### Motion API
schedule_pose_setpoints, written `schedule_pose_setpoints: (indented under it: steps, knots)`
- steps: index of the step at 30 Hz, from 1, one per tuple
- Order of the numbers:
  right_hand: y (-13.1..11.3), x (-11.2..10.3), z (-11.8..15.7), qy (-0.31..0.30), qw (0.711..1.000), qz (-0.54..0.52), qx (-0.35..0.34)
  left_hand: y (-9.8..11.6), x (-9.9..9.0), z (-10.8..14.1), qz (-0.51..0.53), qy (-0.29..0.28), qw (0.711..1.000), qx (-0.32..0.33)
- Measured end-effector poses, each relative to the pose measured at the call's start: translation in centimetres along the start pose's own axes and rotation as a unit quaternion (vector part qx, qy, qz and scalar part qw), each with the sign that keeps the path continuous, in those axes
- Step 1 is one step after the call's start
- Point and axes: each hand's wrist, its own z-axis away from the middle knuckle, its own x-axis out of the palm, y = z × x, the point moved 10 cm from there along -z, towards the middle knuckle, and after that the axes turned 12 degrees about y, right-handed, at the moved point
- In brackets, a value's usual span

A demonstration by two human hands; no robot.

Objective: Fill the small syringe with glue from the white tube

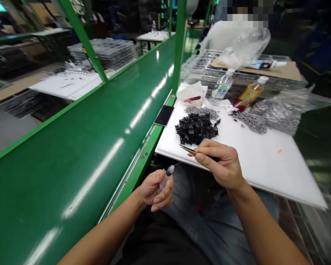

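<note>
a: what are the hands doing?
b: two bare hands, both occupied. the left hand [157, 189] is curled around a small bottle [170, 170], with its dark-and-pale cap showing above the fingers and a thin needle slanting up to the right. the right hand [222, 162] grips tweezers [188, 149] between thumb and fingers, tips pointing left.

a: where are they?
b: the left hand is over the lap, just off the near left corner of a white board [264, 158]. the right hand is above the board's near edge. the two are near each other but apart.

a: and the parts?
b: a heap of black parts [197, 129] lies on the left side of the board, just beyond the tweezers. i cannot tell whether the tips touch any. behind the heap is a spread of grey parts [202, 111]. more grey pieces lie farther right, beside a clear bag [283, 110].

a: what else is around?
b: at the back of the board stand a clear drink bottle [223, 84] and, to its right, a tea bottle [251, 94] with a yellow label; both look tilted in this view. a dark slab [164, 115], perhaps a phone, rests at the board's left edge, beside a long green belt [99, 129]. beyond the bottles are stacked trays with cardboard [288, 70] on top, and behind those, a person in white [223, 35].
</note>
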Motion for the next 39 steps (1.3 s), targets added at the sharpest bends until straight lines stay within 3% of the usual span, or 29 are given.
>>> schedule_pose_setpoints:
  steps: [3, 6, 9, 11, 13, 16, 18, 19, 20, 21, 24, 26, 27, 29, 32, 36, 39]
  knots:
    - [0.9, 1.4, -0.9, -0.014, 0.999, -0.028, 0.037, 2.2, -0.1, 1.0, 0.006, 0.032, 0.997, 0.070]
    - [3.3, 1.6, 0.1, 0.019, 0.987, -0.096, 0.128, 4.8, -0.6, 3.0, 0.002, 0.074, 0.990, 0.123]
    - [5.0, 0.3, 1.5, 0.074, 0.971, -0.137, 0.182, 7.4, -2.1, 7.1, -0.003, 0.131, 0.978, 0.164]
    - [5.4, -1.8, 2.1, 0.114, 0.966, -0.142, 0.186, 8.8, -3.6, 10.9, -0.015, 0.173, 0.968, 0.179]
    - [5.4, -4.9, 2.8, 0.158, 0.958, -0.144, 0.188, 10.8, -5.7, 15.7, -0.088, 0.262, 0.935, 0.224]
    - [5.0, -10.4, 4.6, 0.268, 0.934, -0.142, 0.188, 13.9, -8.3, 23.3, -0.142, 0.409, 0.854, 0.290]
    - [4.8, -12.6, 6.3, 0.335, 0.914, -0.130, 0.191, 15.9, -7.9, 26.8, -0.159, 0.463, 0.792, 0.364]
    - [4.7, -12.5, 7.1, 0.345, 0.909, -0.128, 0.198, 16.7, -7.1, 27.6, -0.171, 0.475, 0.764, 0.402]
    - [4.8, -11.5, 7.7, 0.332, 0.910, -0.133, 0.212, 16.9, -6.2, 27.2, -0.189, 0.479, 0.751, 0.414]
    - [5.0, -9.7, 8.2, 0.299, 0.914, -0.146, 0.233, 16.8, -4.6, 25.6, -0.225, 0.446, 0.753, 0.429]
    - [5.2, -2.4, 9.8, 0.172, 0.910, -0.220, 0.306, 14.0, -2.4, 18.7, -0.298, 0.451, 0.743, 0.394]
    - [5.2, 1.1, 10.8, 0.131, 0.896, -0.257, 0.338, 10.7, -1.1, 13.2, -0.319, 0.430, 0.767, 0.354]
    - [5.2, 2.0, 11.2, 0.123, 0.891, -0.268, 0.346, 8.8, -0.6, 10.6, -0.301, 0.415, 0.794, 0.326]
    - [5.3, 2.8, 11.7, 0.116, 0.887, -0.275, 0.352, 6.0, 0.4, 7.1, -0.290, 0.393, 0.817, 0.307]
    - [5.3, 2.1, 12.1, 0.118, 0.897, -0.259, 0.337, 3.5, 1.3, 4.3, -0.289, 0.367, 0.836, 0.287]
    - [5.4, 0.9, 12.7, 0.110, 0.917, -0.219, 0.316, 2.9, 1.4, 3.2, -0.306, 0.343, 0.843, 0.278]
    - [5.6, 1.4, 13.2, 0.068, 0.915, -0.227, 0.327, 2.8, 1.5, 2.0, -0.322, 0.285, 0.868, 0.249]
